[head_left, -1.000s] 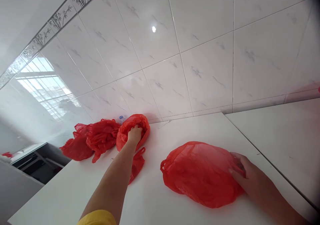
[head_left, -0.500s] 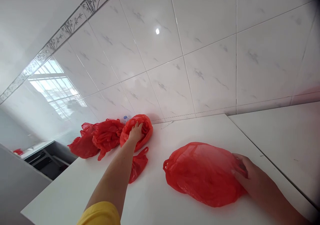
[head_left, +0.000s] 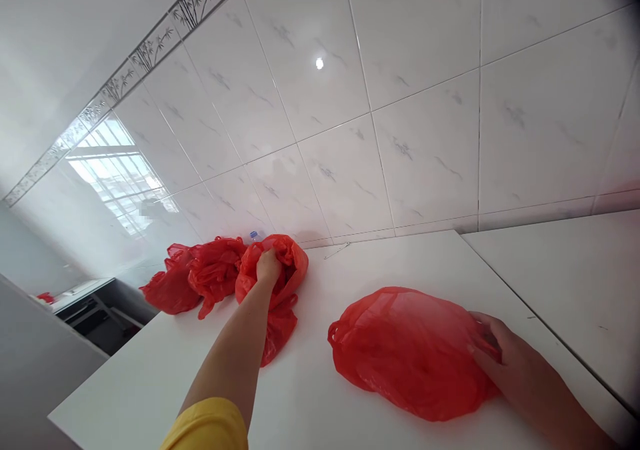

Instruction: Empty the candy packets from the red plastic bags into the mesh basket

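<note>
My left hand [head_left: 269, 265] reaches into a bunched, open-mouthed red plastic bag [head_left: 296, 258] near the wall. Its fingers are curled and closed on the red plastic there, with the tips hidden. On the white tabletop to the right lies a puffed-out red plastic bag [head_left: 410, 353], a small loop handle at its left end. At the opposite end, my right hand [head_left: 497, 350] grips the gathered plastic between thumb and fingers. A smaller crumpled red bag [head_left: 280, 333] lies below my left hand, partly behind the forearm.
More crumpled red bags [head_left: 215, 270] are heaped at the table's far left, by the tiled wall [head_left: 425, 137]. A bottle with a blue cap [head_left: 254, 235] stands behind them. A seam [head_left: 530, 317] divides the white tabletop [head_left: 320, 403] on the right.
My left hand has gone from spread fingers over the open bag to closed on its plastic, and the bag's mouth has changed shape. My right hand keeps its grip on the puffed bag.
</note>
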Demonstrator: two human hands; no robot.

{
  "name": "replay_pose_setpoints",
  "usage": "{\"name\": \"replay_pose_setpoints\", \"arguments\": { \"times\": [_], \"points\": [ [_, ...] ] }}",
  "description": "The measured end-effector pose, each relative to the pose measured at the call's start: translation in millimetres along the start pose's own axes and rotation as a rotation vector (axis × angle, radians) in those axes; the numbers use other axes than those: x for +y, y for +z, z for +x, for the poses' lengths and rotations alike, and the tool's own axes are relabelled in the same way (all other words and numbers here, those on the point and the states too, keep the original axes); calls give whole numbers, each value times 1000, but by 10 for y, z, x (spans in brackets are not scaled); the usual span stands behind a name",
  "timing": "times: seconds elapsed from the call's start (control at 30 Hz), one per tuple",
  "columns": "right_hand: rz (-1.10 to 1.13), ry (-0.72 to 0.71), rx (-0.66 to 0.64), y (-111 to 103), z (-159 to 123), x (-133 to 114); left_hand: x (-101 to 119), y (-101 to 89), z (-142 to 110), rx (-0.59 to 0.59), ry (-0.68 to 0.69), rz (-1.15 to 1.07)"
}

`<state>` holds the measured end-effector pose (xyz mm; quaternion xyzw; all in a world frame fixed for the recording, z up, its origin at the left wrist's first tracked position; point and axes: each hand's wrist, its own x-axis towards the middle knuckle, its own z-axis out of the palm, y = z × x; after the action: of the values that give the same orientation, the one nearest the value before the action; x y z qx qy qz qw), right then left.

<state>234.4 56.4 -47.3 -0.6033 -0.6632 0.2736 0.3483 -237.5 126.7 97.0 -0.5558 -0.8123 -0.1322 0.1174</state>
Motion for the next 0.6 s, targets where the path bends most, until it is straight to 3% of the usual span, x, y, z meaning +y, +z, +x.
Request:
{"name": "replay_pose_setpoints", "arguments": {
  "times": [0.13, 0.47, 0.6],
  "points": [
    [3, -2, 11, 1, 6, 5, 52, -111, 133, 113, -121, -179],
    [27, -18, -24, -19, 2, 0, 174, -338, 305, 135, -155, -591],
    [26, -8, -27, -14, -2, 8, 280, -512, 342, 183, -196, -752]
  ]
}}
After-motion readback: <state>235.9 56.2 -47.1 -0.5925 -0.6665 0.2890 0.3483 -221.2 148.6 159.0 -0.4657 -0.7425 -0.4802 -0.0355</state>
